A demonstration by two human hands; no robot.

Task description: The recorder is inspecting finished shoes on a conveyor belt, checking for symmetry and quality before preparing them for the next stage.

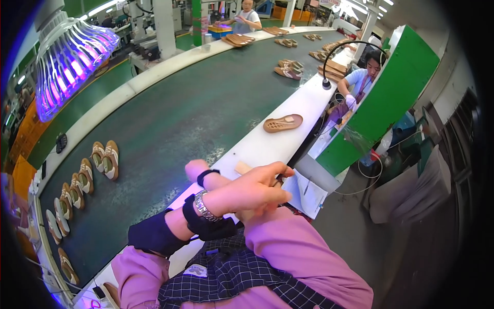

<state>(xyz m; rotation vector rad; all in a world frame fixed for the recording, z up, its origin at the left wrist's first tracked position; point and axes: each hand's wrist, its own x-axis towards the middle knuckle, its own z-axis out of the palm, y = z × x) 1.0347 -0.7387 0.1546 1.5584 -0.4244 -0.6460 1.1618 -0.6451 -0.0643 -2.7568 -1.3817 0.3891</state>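
Note:
My forearms, in pink sleeves, cross in front of me. My left hand (252, 190) reaches rightward over the right forearm, its fingers apart. A metal-banded wristwatch (204, 206) and a black strap (193, 216) circle the left wrist. Something small and dark shows between its fingers, too small to name. Passing beneath, the right arm ends in my right hand (196, 169) at the conveyor's near edge, with a black band (207, 176) on its wrist; its fingers are hidden. A tan shoe sole (283, 123) lies on the white ledge (247, 141) beyond, and a small beige piece (242, 167) lies nearer.
Brown-and-white shoes (85, 175) line the green conveyor (175, 108) at left. A lit purple lamp (74, 62) hangs at upper left. Papers with a pen (304, 194) sit right of my hands. A green panel (381, 98) stands beside a co-worker (360, 82); another person (247, 18) works at the far side.

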